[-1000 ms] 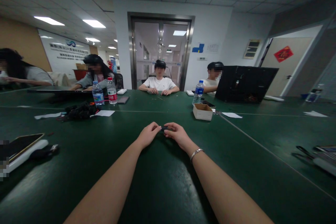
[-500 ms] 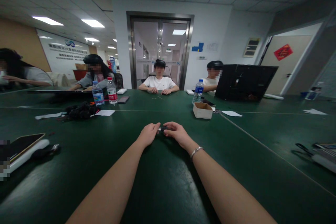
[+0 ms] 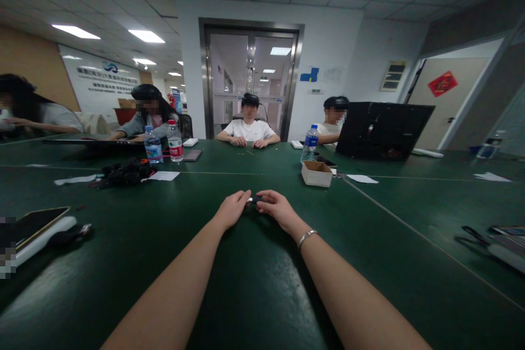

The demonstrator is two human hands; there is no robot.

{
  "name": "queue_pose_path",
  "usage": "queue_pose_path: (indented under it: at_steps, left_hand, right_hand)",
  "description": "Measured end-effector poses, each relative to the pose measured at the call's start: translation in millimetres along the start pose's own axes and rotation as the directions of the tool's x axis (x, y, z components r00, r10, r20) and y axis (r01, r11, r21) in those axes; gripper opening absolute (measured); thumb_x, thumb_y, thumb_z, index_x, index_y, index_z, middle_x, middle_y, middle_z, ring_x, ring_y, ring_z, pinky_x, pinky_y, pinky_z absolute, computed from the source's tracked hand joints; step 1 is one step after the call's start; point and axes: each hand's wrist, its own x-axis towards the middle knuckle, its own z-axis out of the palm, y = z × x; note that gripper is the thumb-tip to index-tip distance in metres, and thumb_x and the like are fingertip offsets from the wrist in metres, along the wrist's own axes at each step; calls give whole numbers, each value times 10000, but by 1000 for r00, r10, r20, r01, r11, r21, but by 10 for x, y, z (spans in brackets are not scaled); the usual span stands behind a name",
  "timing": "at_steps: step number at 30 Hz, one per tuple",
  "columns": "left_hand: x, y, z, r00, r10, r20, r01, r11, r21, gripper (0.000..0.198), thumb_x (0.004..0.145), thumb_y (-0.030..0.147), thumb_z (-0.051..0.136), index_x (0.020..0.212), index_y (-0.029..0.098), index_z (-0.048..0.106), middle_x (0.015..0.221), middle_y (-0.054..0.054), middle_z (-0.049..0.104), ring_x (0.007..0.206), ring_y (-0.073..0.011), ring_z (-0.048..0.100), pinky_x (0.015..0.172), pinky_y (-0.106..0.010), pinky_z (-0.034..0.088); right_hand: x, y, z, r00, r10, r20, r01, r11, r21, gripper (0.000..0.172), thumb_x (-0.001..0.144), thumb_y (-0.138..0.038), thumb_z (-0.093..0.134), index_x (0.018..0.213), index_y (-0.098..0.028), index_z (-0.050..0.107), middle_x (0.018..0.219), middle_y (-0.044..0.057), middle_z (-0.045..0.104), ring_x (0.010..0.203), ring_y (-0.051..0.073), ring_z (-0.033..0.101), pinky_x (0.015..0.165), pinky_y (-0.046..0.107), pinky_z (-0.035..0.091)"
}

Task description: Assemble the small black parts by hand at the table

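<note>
Between my hands, just above the green table, is a small black stick with a silvery end; its exact kind is too small to make out. My right hand, with a silver bangle at the wrist, pinches the black part between thumb and fingers. On the other side, my left hand is closed at the silvery end, its fingertips mostly hidden behind the thumb.
A small open cardboard box stands ahead to the right, by a water bottle. Black tangled cables lie ahead left. A phone rests at the left. A large black monitor stands at the right. Several people sit around the table.
Both hands keep nearly the same place and the same hold on the black stick. The view has shifted very slightly.
</note>
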Motion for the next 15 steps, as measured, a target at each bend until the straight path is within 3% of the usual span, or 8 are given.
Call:
queue_pose_path:
  at_steps: [5,11,15]
  left_hand:
    - [-8,-10,-14,998,59,22,-58,998,-35,376,831,528,360,849,216,569,851,1,616,806,-158,548,752,-267,405]
    - [-14,22,-5,1000,-6,-21,8,997,77,573,846,611,218,677,183,560,745,-42,608,715,-185,545,708,-311,389]
    - [-36,51,-12,1000,20,5,-20,1000,7,455,826,584,335,838,198,577,827,-20,640,771,-171,565,705,-279,398]
  right_hand:
    - [-6,1,4,1000,3,-5,-3,1000,9,395,554,-242,775,908,-168,615,760,-8,594,659,106,593,650,268,480]
    - [-3,10,-6,1000,4,4,-4,1000,-8,400,561,-223,767,924,-162,611,784,1,610,670,103,596,657,262,480]
    - [-14,-13,2,1000,13,-13,-13,1000,8,389,556,-220,768,907,-164,611,787,-2,600,657,100,592,651,263,477]
